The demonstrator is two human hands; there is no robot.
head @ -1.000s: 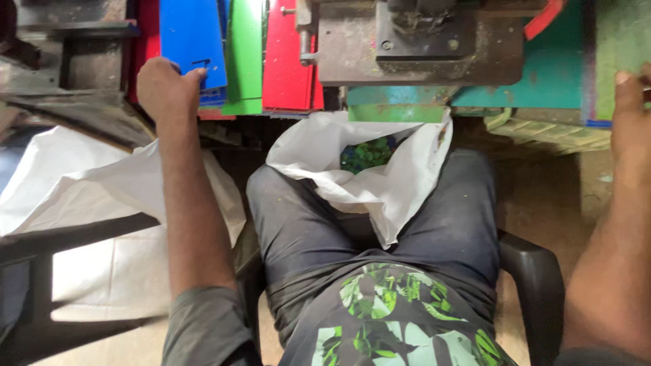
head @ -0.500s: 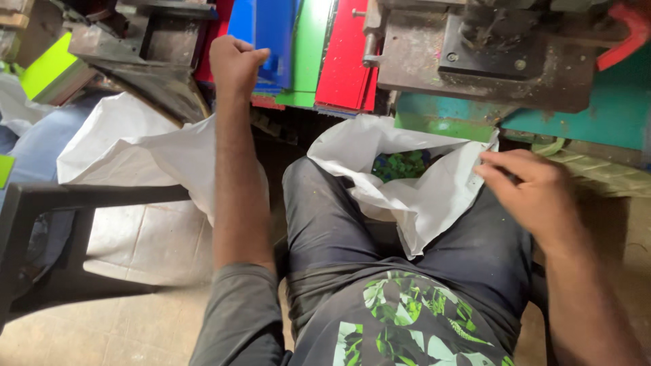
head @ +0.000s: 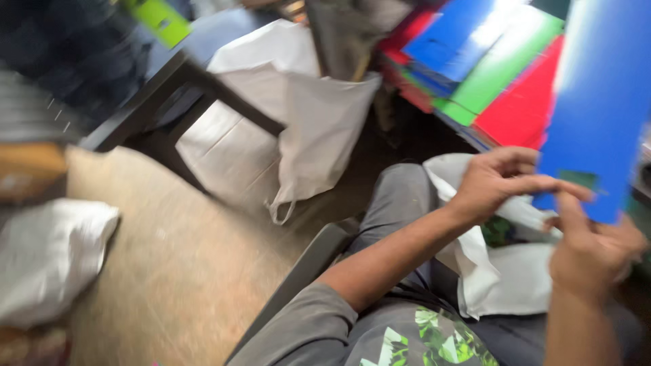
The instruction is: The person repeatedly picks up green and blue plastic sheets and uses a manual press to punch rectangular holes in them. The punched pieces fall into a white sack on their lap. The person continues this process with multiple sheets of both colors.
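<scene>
- At the 9 o'clock edge of the view, a white sack is seen lying on the tan floor.
- Towards 11 o'clock, a dark table is seen, with a large white bag slumped just beside its leg.
- At 1 o'clock, a stack of blue, green and red sheets is laid.
- At 3 o'clock, the left hand is closed in a pinch on the lower edge of a blue card, which is held upright.
- At 4 o'clock, the right hand is raised, its thumb pressed to the card's bottom edge.
- Below the hands, a white bag of green pieces is kept on the lap.
</scene>
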